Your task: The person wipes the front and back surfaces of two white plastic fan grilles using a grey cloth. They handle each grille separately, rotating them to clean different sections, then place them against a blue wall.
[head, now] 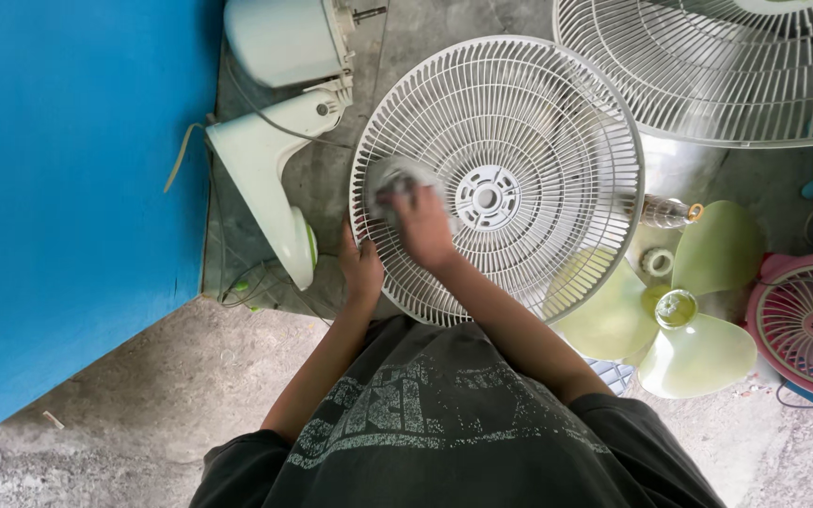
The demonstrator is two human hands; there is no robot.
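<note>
Left hand grips the near-left rim of the white fan grille, fingers curled around the edge wires, steadying it. Right hand is just past that, fingers pressed together on a grey rag, pinning it flat against the grille's left side, left of the hub. Rag is blurred; looks mid-wipe. Progress: can't tell cleaned wires from uncleaned ones; only the left part is under the rag now. Right of the fingers: green fan blade lying on the floor. Beyond the fingers: fan motor body, second grille.
</note>
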